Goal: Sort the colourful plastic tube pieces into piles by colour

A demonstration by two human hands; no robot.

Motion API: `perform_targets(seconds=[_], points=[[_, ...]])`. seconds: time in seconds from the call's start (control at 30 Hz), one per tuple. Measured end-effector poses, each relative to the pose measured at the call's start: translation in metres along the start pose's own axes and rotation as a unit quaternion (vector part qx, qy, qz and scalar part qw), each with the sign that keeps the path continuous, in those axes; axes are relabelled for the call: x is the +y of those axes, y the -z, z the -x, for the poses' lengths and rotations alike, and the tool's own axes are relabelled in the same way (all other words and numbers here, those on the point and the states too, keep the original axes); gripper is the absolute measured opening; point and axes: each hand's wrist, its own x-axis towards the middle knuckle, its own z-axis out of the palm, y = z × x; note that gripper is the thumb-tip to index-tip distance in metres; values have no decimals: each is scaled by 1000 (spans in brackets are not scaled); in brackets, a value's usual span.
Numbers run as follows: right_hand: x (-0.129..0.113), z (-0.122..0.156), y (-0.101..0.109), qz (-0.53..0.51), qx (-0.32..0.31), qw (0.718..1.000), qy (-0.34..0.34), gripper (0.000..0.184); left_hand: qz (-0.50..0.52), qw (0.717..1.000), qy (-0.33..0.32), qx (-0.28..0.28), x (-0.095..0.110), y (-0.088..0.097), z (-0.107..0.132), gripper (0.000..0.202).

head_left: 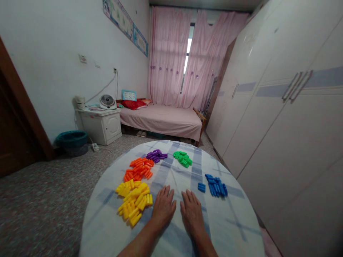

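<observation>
Both hands rest palm down on a round table with a white and blue-grey checked cloth [171,228]. My left hand [164,205] lies flat and holds nothing; just left of it is a heap of yellow plastic pieces [135,200]. My right hand [191,208] is also flat and bare, near a small group of blue pieces [201,187]. A larger pile of blue plastic pieces [216,186] sits further right. Beyond the yellow heap are orange pieces [139,168], then purple pieces [157,156]. Green pieces [183,159] lie toward the far side of the table.
A bed [163,117] stands behind the table, before pink curtains [171,53]. White wardrobe doors [268,117] run along the right. At the left are a white cabinet [112,125] with a small fan [107,101] on it and a teal-lined bin [71,139].
</observation>
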Motion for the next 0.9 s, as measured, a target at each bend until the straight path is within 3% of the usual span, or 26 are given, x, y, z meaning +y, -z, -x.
perform_targets(seconds=[0.2,0.37,0.47,0.57,0.63,0.73,0.83,0.9], points=[[-4,38,-6,9,16,999,-39,47,-16,1000,-19,13,-20,-4,51,45],[-6,55,0,-7,8,999,-48,46,19,997,-51,49,-27,-3,65,39],[-7,56,5,-11,24,999,-40,45,65,991,-82,87,-23,10,67,30],[-6,57,6,-6,42,999,-26,44,100,977,-87,164,-33,34,65,28],[-5,57,5,-2,49,999,-17,44,99,966,-50,234,-55,55,60,29],[-4,56,5,0,48,999,-15,43,64,950,62,299,-104,80,46,35],[-2,55,3,0,43,999,-16,43,50,951,152,264,-150,86,35,42],[-1,55,2,-4,42,999,-15,43,68,959,175,212,-165,81,33,42]])
